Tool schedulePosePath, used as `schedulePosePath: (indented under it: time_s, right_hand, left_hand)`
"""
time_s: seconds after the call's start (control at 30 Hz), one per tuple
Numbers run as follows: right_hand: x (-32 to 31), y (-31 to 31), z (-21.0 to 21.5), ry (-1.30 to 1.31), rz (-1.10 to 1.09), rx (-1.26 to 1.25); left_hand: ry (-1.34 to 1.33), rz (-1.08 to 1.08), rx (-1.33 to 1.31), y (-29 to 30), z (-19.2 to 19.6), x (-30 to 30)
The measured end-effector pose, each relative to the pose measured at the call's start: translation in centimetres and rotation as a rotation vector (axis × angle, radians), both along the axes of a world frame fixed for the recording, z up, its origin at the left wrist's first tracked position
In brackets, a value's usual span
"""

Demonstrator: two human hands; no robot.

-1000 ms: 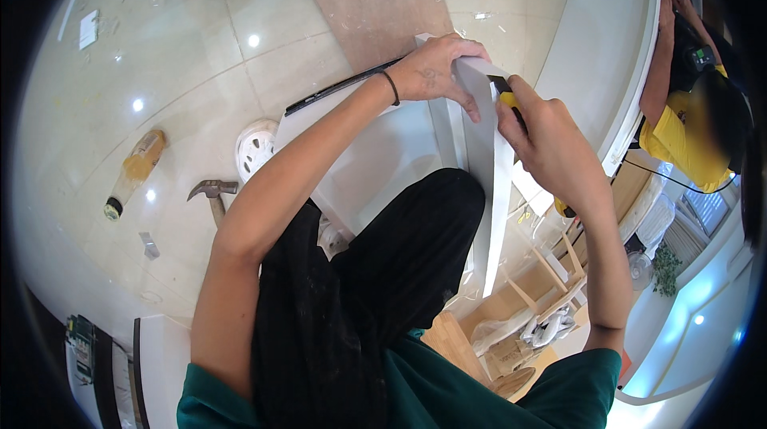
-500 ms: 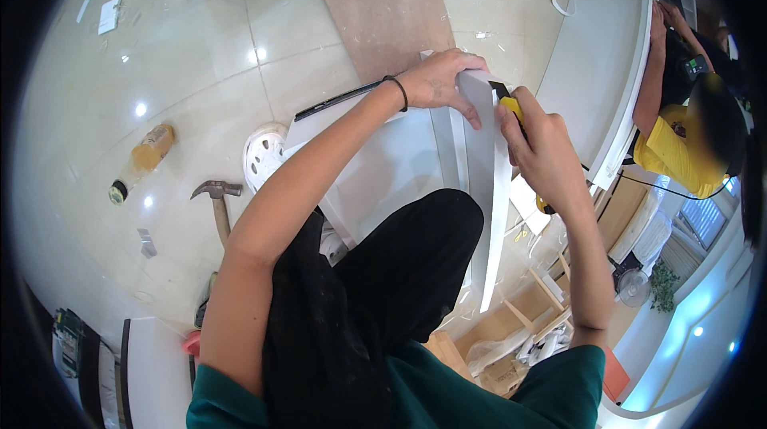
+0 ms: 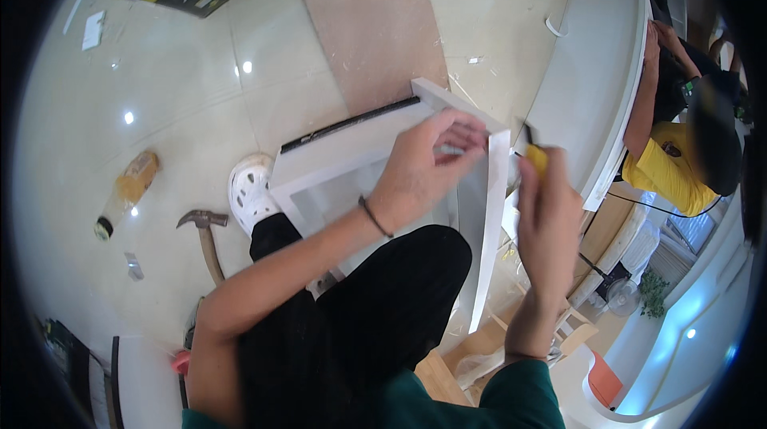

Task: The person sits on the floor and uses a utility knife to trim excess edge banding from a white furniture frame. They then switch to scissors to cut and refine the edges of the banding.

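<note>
White frame [image 3: 375, 165] stands on the floor [image 3: 184, 101] against the knee. Left hand [image 3: 427, 161] grips its top corner, fingers closed. Right hand [image 3: 550, 221] is closed around a yellow-handled screwdriver [image 3: 534, 153] at that corner. Likely fastening the joint; next calls for steady bracing. Hammer [image 3: 206, 233] lies apart.

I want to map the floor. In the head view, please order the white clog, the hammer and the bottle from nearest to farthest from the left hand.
1. White clog, left of the left hand.
2. Hammer, farther left, lower.
3. Bottle, far left on the floor.
</note>
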State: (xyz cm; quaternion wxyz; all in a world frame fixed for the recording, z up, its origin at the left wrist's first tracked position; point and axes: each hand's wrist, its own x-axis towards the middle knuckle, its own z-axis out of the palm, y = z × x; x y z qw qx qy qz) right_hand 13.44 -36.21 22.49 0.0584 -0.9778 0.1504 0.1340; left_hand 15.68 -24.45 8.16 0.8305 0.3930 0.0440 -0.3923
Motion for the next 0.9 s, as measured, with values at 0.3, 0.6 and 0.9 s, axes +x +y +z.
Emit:
schedulePosePath:
  time_s: [0.3, 0.6, 0.9]
  right_hand:
    - [-3.4, -1.2, -5.0, -0.243, -0.47, 0.512]
    - [-3.6, -1.6, -5.2, -0.155, -0.713, 0.602]
    - [-3.8, -1.4, -4.8, -0.106, -0.771, 0.594]
  left_hand:
    - [0.222, 0.003, -0.008, -0.2, 1.5, 0.2]
    - [-0.249, -0.006, 0.228, -0.6, 1.0, 1.1]
    - [-0.707, 0.087, 0.287, -0.3, -0.2, 1.2]
